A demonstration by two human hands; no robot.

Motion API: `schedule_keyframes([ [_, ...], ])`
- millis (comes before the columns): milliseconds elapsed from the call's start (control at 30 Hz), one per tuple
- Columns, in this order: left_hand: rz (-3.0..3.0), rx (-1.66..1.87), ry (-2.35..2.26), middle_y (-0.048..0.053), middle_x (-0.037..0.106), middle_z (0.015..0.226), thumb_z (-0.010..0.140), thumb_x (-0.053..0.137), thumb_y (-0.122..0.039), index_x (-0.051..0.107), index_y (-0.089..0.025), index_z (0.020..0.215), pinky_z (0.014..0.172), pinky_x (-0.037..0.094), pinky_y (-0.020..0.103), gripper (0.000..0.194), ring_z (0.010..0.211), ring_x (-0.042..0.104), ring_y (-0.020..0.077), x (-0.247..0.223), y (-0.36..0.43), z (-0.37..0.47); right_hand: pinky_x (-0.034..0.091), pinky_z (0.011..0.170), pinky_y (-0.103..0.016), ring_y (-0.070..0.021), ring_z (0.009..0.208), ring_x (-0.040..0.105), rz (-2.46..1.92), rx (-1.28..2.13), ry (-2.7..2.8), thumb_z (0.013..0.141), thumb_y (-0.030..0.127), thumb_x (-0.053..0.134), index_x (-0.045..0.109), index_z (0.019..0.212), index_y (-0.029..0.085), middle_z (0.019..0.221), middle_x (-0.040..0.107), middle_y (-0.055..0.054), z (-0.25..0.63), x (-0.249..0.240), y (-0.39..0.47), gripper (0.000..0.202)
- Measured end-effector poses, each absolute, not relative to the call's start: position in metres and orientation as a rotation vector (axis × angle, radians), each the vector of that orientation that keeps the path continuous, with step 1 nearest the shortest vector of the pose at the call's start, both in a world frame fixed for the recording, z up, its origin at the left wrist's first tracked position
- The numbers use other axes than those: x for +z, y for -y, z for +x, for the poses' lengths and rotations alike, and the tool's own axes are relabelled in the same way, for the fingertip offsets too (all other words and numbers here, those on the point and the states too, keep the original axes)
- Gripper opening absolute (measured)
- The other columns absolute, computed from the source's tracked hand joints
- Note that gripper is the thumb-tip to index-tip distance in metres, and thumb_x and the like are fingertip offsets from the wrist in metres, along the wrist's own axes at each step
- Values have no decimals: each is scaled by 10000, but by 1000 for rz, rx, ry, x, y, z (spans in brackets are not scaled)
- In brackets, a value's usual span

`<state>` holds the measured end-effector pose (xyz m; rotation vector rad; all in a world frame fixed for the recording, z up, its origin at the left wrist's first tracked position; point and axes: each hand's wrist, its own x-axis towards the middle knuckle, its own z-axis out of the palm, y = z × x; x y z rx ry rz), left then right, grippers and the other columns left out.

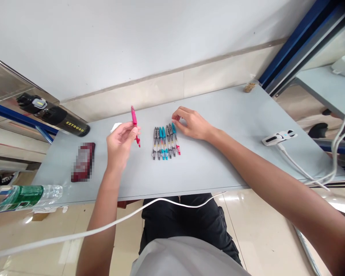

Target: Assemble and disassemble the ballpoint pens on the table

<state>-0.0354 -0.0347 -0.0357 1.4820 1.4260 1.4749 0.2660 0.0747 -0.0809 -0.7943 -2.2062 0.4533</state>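
Note:
My left hand (121, 141) is closed on a red pen (134, 118), held upright above the table with the fingers and thumb at its middle. To its right, several pens lie side by side in a row, with grey or teal upper parts and clear barrels. A grey pen (155, 134) is at the row's left end, and a teal pen (163, 134) lies near the middle. My right hand (191, 123) has its fingers curled, thumb and index pinched at the top of the rightmost pen (174, 130), teal above and red at its lower end.
A dark bottle (57, 117) leans at the table's (218, 165) left end, near a blurred dark red object (83, 162). A clear plastic bottle (25, 196) juts in at left. At right are a white device (278, 137) with a cable and a small cup (250, 86). Another white cable (126, 214) crosses in front.

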Motion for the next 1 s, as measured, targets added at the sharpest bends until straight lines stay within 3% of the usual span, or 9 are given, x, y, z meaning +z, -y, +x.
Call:
schedule_keyframes([
  [200, 1246, 1595, -1087, 70, 861, 1178, 932, 1011, -367, 845, -220, 1137, 1089, 688, 418, 301, 1120, 857, 251, -23, 38, -19, 535, 897, -416, -266, 963, 703, -793, 448, 2176, 1181, 406, 512, 679, 1164, 208, 1152, 744, -132, 264, -81, -73, 259],
  [433, 1300, 1369, -930, 103, 851, 1240, 952, 1001, -427, 789, -203, 1135, 1183, 684, 526, 358, 1239, 847, 309, -26, 11, 20, 547, 910, -406, -274, 991, 745, -743, 606, 2177, 1206, 662, 484, 651, 1291, 205, 1157, 802, -126, 260, -72, -60, 494],
  [667, 1412, 1301, -958, 66, 767, 1153, 843, 1043, -618, 714, -224, 1061, 1101, 708, 463, 558, 1181, 802, 269, -55, -21, 35, 550, 891, -347, -237, 963, 768, -714, 701, 2171, 1247, 585, 446, 660, 1338, 217, 1112, 832, -87, 257, -70, -58, 436],
  [800, 1500, 1326, -1093, 86, 766, 1242, 912, 988, -620, 772, -242, 1152, 944, 712, 364, 497, 1142, 786, 249, -63, -21, 21, 509, 855, -348, -238, 926, 713, -747, 582, 2242, 1258, 484, 411, 674, 1312, 215, 1135, 802, -105, 255, -71, -55, 380],
  [900, 1506, 1359, -1107, 75, 775, 1152, 1007, 899, -627, 790, -264, 1275, 884, 693, 359, 464, 1036, 792, 231, -63, -18, 15, 464, 778, -341, -208, 766, 621, -796, 527, 2245, 1262, 472, 387, 681, 1242, 224, 966, 748, -62, 256, -70, -52, 385],
  [1000, 1536, 1341, -1067, 70, 788, 1056, 1078, 808, -640, 794, -242, 1219, 852, 663, 358, 422, 960, 783, 222, -61, -16, 15, 422, 695, -324, -179, 653, 528, -847, 522, 2231, 1258, 529, 417, 687, 1172, 230, 803, 657, -6, 260, -70, -53, 411],
])
